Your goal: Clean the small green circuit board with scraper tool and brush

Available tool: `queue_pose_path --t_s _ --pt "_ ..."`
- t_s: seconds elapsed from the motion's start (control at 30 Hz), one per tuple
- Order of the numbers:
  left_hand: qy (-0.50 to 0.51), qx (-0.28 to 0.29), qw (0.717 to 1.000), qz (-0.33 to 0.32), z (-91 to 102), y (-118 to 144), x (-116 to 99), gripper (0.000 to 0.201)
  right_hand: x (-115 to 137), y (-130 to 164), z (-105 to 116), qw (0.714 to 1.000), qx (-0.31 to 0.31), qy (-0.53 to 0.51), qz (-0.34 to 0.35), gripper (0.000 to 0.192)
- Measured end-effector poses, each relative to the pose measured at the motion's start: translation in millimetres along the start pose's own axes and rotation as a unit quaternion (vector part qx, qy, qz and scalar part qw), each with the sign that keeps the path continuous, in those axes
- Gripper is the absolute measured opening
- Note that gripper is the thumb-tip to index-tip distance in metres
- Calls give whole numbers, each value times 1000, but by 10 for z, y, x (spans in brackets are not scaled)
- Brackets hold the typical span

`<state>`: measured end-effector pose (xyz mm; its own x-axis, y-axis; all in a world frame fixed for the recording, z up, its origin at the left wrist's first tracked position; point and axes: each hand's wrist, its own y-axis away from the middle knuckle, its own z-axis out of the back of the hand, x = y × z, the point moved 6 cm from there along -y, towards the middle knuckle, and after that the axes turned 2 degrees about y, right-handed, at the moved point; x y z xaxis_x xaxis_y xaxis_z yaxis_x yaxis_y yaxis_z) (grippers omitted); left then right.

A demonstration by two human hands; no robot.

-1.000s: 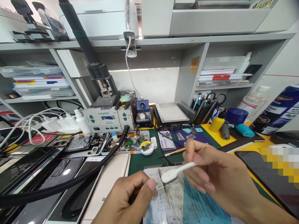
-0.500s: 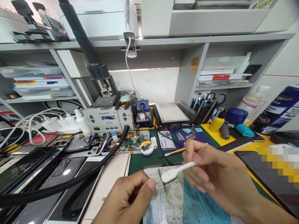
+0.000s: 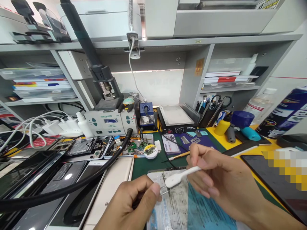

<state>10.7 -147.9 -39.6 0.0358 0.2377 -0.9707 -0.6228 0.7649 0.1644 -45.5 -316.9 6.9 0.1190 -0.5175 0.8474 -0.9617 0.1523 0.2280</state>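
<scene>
My right hand [image 3: 216, 179] is closed around the handle of a white toothbrush [image 3: 174, 181], its head slanting down to the left. My left hand [image 3: 136, 199] pinches a small thin metal piece [image 3: 165, 192] between thumb and forefinger. Two slim prongs stick out of that grip to the right; the rest is hidden by the fingers. The brush head is at the prongs, its bristles facing down. Below both hands lies a smudged sheet [image 3: 177, 204], white and grey on the left and blue on the right.
Several phones [image 3: 103, 191] lie at the left under a thick black hose [image 3: 72, 196]. Behind them stand a rework station [image 3: 111, 123], a tray of circuit boards [image 3: 134, 145] and a heating plate [image 3: 176, 115]. Bottles [image 3: 223, 127] and a dark tablet [image 3: 275, 185] are at the right.
The toothbrush head has shifted very slightly left along the metal prongs. My left hand has stayed in place with its pinch unchanged.
</scene>
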Motion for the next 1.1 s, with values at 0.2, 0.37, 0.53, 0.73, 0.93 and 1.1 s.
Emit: queue_pose_path --t_s 0.2,0.37,0.53,0.73,0.93,1.1 --pt "-2 2 1000 -2 5 28 4 64 -1 9 -1 1000 -1 -6 2 9" --pt "1 4 1000 -3 -3 21 -4 64 -4 12 -19 1000 6 -8 -1 9" --pt "6 5 1000 -2 -5 25 0 64 -1 22 -19 1000 2 -8 -2 10" --pt "7 -4 1000 -2 2 23 -4 64 18 13 -10 1000 -9 -2 0 9" --pt "-1 1 1000 3 -7 4 -9 65 -5 19 -12 1000 -7 -1 -6 10" --pt "0 1 1000 9 -9 19 15 66 -3 13 -26 1000 -3 2 -11 9"
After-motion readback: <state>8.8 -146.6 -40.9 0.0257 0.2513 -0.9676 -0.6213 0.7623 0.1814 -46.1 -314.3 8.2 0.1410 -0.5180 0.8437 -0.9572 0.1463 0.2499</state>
